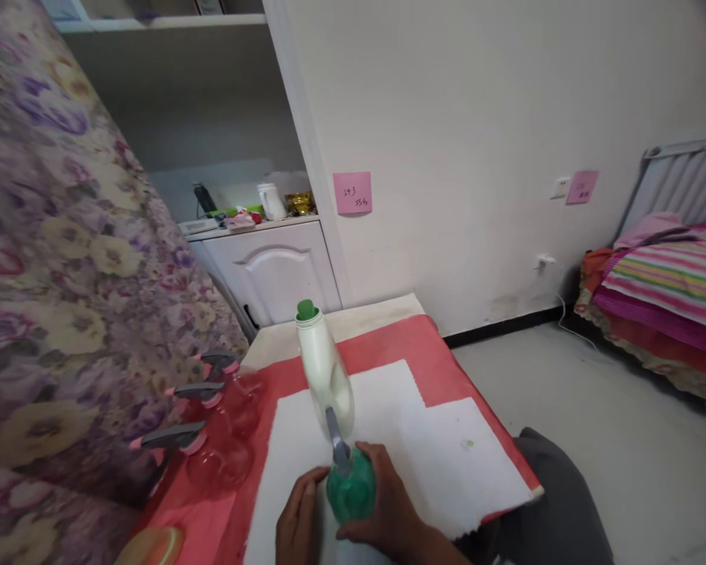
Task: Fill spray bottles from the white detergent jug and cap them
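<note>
A green spray bottle (351, 488) with a grey trigger head stands on the white sheet near the front edge. My right hand (388, 502) is wrapped round its right side, thumb in front and fingers behind. To the left of the bottle is my left hand (299, 514); its fingers lie stretched close together, fingertips at the bottle's side, the palm apart from it. Just behind the trigger head stands a pale green jug-shaped bottle (321, 365) with a handle and a green top (307, 310). Several clear reddish spray bottles (217, 463) with grey triggers and pink collars line the left side.
White sheet (447, 455) lies over a red cloth (388, 341) on the table. A floral curtain (64, 275) hangs close on the left. Behind are a cabinet (276, 271) and wall (447, 157); at right, a bed (676, 275). A round tan object (147, 547) sits front left.
</note>
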The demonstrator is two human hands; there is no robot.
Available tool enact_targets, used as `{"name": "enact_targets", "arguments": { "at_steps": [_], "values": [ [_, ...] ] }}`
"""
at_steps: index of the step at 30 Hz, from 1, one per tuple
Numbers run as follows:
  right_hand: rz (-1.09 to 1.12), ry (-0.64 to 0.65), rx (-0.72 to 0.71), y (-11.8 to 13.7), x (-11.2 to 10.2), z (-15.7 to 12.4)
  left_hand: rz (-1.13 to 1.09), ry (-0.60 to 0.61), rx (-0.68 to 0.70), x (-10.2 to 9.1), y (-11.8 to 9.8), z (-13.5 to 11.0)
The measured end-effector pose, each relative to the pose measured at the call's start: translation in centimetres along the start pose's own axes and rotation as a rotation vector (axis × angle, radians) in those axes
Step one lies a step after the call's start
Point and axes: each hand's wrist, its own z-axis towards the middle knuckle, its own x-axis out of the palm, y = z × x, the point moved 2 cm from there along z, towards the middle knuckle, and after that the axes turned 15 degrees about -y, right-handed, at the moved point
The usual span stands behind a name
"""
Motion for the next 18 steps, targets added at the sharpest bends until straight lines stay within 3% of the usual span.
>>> {"name": "enact_targets", "arguments": {
  "at_steps": [8,12,18],
  "values": [
    [-0.005,-0.016,-0.038,0.2,-0.1,-0.4,-0.067,-0.045,0.073,0.8,-5.5,-1.1],
    [0.009,-0.058,-0.119,0.1,0.0,-0.6,-0.061,-0.074,0.079,2.4,-6.8,-1.3],
    [0.018,-0.061,-0.088,0.0,-0.1,-0.8,-0.105,-0.060,0.074,3.3,-7.9,-1.3]
  ]
}}
